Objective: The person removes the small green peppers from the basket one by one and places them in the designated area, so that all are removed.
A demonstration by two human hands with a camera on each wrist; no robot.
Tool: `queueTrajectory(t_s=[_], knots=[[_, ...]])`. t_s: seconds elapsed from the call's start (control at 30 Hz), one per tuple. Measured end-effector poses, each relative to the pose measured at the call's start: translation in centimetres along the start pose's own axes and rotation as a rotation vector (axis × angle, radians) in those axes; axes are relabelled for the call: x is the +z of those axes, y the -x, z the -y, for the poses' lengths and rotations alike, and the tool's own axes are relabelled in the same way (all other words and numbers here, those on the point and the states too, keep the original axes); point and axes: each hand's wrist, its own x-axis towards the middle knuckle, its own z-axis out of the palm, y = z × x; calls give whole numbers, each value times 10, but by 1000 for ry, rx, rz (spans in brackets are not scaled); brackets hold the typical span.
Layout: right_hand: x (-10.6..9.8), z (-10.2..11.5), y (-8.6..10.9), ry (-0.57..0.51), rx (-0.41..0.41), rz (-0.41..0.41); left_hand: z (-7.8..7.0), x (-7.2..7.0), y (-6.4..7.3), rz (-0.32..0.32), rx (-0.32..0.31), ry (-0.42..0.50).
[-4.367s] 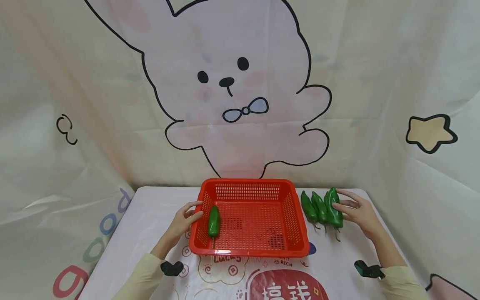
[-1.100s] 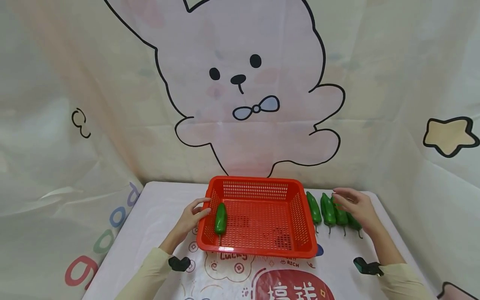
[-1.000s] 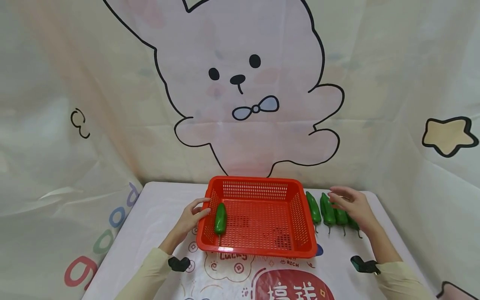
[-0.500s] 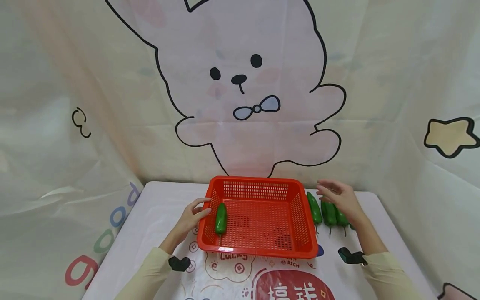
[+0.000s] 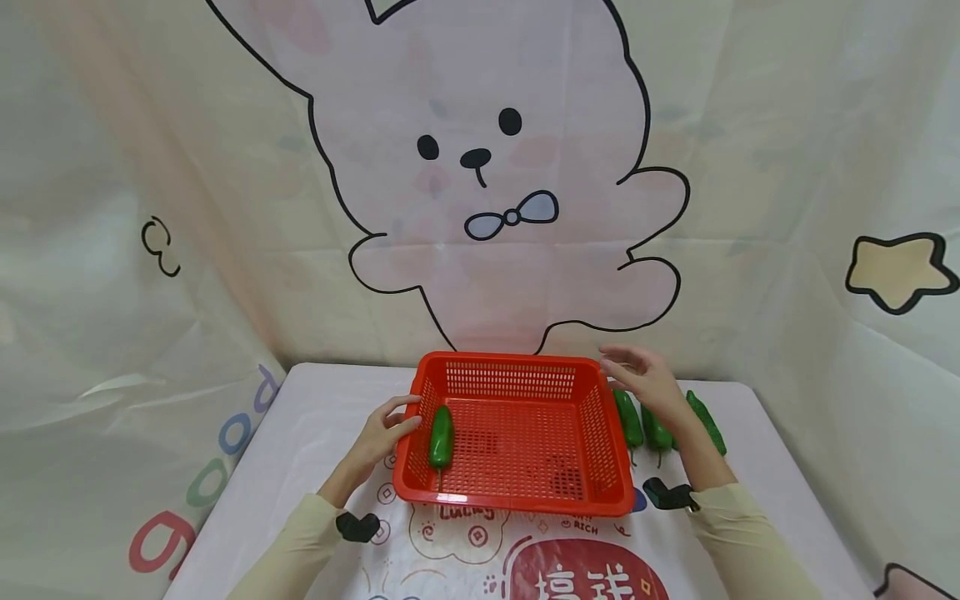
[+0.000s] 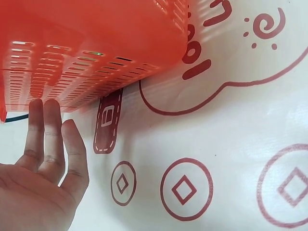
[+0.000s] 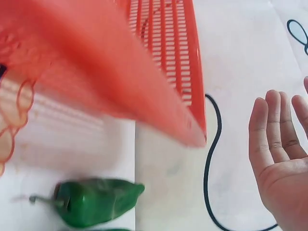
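Note:
A red plastic basket (image 5: 517,503) with slotted walls stands mid-table, and one green chili pepper (image 5: 441,437) lies inside on its left. My left hand (image 5: 378,437) rests at the basket's left rim; in the left wrist view its fingers (image 6: 53,144) reach nearly straight to the slotted wall. Over the back right corner, my right hand (image 5: 651,390) has its fingertips right at the rim, fingers extended and nothing held. Several more green chili peppers (image 5: 628,421) lie in a row right of the basket, partly hidden by the right hand and forearm.
The white table (image 5: 345,379) has red printed designs. A hanging cloth (image 5: 720,250) with a cartoon animal closes off the back and sides. The right wrist view shows a dark curved line (image 7: 208,178) behind the basket. A blue patch (image 5: 640,500) sits by the front right corner.
My right hand let go of a pepper it held earlier and moved left from the row to the basket's back right corner. The outside peppers lie more spread out. My left hand stays put.

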Motion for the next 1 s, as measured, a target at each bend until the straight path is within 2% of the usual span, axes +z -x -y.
queueTrajectory(t_s=[0.43,0.57,0.7,0.83,1.0], knots=[[42,19,-26,-98,-25,105,-2,1,0,-13,4,-14],[56,19,-32,-67,-58,135,-3,0,1,-10,-1,-12],[69,19,-36,-27,-85,202,-4,1,2,-11,-12,-10],[81,19,-36,-10,-67,259,-6,1,3,-11,-9,-9],[94,20,-38,-6,-57,290,-5,1,3,-11,-6,-6]])
